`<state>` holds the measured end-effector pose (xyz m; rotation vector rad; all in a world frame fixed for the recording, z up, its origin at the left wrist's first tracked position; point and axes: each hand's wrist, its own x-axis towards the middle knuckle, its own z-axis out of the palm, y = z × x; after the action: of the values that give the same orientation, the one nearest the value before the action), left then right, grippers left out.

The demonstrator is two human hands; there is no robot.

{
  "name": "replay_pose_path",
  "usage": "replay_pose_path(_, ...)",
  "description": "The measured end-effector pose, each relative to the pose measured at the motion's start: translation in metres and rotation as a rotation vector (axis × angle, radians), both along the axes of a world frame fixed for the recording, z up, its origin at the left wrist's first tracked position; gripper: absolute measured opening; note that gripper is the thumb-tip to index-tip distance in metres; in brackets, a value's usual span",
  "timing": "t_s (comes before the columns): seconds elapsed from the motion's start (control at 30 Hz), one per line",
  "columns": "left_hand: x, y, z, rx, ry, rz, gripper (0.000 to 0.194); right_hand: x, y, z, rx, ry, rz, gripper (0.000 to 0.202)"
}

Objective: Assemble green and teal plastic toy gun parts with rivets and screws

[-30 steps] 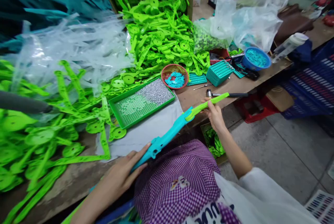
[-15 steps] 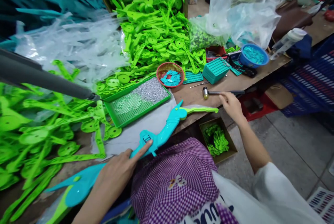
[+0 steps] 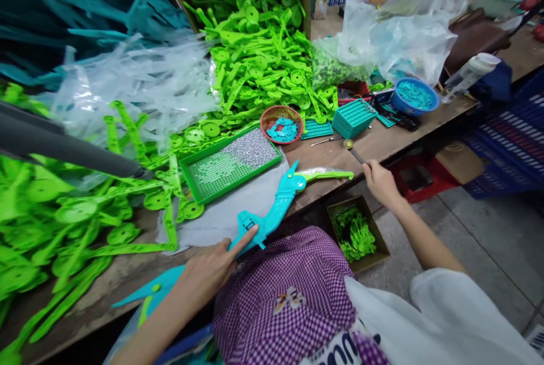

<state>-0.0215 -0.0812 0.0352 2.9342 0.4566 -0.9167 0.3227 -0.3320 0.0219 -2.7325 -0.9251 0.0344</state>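
My left hand (image 3: 208, 271) is closed around a blue plastic part (image 3: 276, 206), its index finger stretched along the part beside a small dark rectangular fitting (image 3: 250, 225). At the part's far end, a light-green plastic arm (image 3: 325, 174) sticks out to the right, with clear film about it. Beyond my wrist lies another blue section with a pointed end (image 3: 151, 288); my hand hides whether the two are joined. My right hand (image 3: 380, 183) is wrapped round the handle of a small hammer (image 3: 348, 144), whose yellowish face shows above the bench, right of the blue part.
A green perforated tray (image 3: 204, 198) of small metal pieces stands behind the blue part. Light-green plastic parts (image 3: 263, 64) are heaped behind and left. A grey bar (image 3: 76, 141) juts in from the left. A carton (image 3: 380, 257) of green parts sits below the bench edge.
The hammer has turned in my right hand: its handle now slants and its head sits higher and further right. My left hand still holds the blue part, and the view has shifted slightly.
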Motion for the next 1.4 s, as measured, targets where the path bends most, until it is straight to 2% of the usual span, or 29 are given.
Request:
replay_pose_path(0.1, 0.01, -0.006, 0.017, -0.156, 0.059, -0.014, 0.068, -0.052, 0.0, -0.008, 0.195, 0.26, 0.08, 0.043)
replay_pose_path(0.17, 0.017, -0.012, 0.027, -0.221, 0.069, -0.005, 0.071, -0.077, 0.005, -0.011, 0.195, 0.306, 0.136, 0.038)
replay_pose_path(0.27, 0.024, -0.026, 0.036, -0.225, 0.06, -0.003, 0.074, -0.092, 0.011, -0.009, 0.126, 0.268, 0.13, 0.037)
replay_pose_path(0.47, 0.028, -0.062, 0.024, -0.221, 0.072, 0.007, 0.079, -0.084, 0.012, 0.001, -0.149, 0.228, 0.122, 0.037)
replay_pose_path(0.57, 0.032, -0.071, 0.014, -0.182, 0.093, 0.002, 0.075, -0.08, 0.009, 0.001, -0.185, 0.224, 0.137, 0.039)
replay_pose_path(0.73, 0.04, -0.068, 0.003, -0.115, 0.041, -0.009, 0.074, -0.078, 0.001, -0.002, -0.07, 0.203, 0.129, 0.042)
replay_pose_path(0.9, 0.042, -0.062, 0.004, -0.104, 0.041, -0.018, 0.075, -0.074, -0.002, 0.001, -0.036, 0.238, 0.113, 0.043)
replay_pose_path(1.07, 0.041, -0.059, 0.003, -0.102, 0.048, -0.037, 0.075, -0.076, -0.002, 0.009, 0.212, 0.178, 0.049, 0.047)
replay_pose_path(1.23, 0.039, -0.057, -0.004, -0.098, 0.033, -0.049, 0.072, -0.079, 0.003, -0.008, 0.0, 0.267, 0.07, 0.041)
replay_pose_path(1.3, 0.038, -0.056, -0.007, -0.107, 0.015, -0.044, 0.073, -0.076, 0.001, -0.011, 0.055, 0.291, 0.056, 0.042)
replay_pose_path(1.4, 0.037, -0.055, -0.009, -0.114, -0.004, -0.041, 0.074, -0.068, -0.002, -0.006, 0.182, 0.283, -0.012, 0.046)
